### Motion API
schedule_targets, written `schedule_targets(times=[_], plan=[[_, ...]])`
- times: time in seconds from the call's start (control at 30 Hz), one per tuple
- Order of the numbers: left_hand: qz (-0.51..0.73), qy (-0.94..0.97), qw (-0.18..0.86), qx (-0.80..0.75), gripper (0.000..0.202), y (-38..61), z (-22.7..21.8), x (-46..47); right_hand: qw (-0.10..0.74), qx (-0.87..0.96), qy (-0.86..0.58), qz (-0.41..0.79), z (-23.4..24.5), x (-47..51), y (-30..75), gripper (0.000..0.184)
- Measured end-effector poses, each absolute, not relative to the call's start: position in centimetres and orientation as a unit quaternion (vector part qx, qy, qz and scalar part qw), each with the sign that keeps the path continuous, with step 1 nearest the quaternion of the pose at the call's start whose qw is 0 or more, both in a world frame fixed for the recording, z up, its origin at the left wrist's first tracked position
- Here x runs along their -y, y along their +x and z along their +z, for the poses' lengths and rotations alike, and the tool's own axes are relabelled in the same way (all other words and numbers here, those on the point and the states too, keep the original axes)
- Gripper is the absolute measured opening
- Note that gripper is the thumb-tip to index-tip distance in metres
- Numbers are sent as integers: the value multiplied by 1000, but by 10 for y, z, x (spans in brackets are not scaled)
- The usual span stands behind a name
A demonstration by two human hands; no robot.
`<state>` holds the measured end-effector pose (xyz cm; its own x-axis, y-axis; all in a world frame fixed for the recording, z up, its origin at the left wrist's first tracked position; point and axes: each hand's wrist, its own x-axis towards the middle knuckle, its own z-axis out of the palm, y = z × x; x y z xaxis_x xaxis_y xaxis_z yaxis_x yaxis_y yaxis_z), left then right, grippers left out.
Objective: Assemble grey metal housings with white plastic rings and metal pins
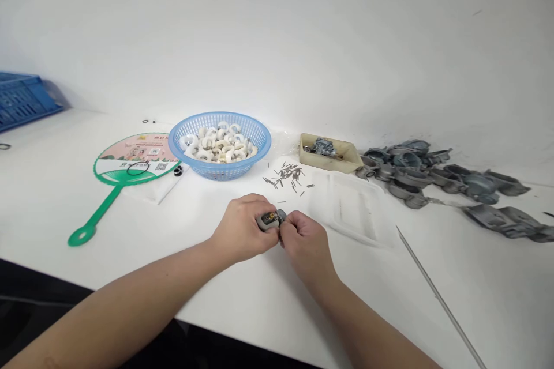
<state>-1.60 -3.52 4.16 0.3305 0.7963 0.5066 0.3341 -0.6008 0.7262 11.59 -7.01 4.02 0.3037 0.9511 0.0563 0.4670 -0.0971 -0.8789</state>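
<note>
- Both hands meet at lower centre, left hand and right hand each clamped on one small grey part.
- Its long axis runs left-right between them, with loose pins just above.

Assembly workbench: metal castings, pins
</note>
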Motion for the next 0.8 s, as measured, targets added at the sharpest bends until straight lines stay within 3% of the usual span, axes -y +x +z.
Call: schedule_targets(times=[0.2,0.33,0.8], plan=[[445,762,271,-384,17,-21,40,30,389,552,-701,231,48,78,113,17],[441,765,277,-379,10,-24,40,29,394,524,-699,285,49,80,116,18],[401,767,260,-427,31,-25,40,31,455,469,-675,344,49,81,111,17]])
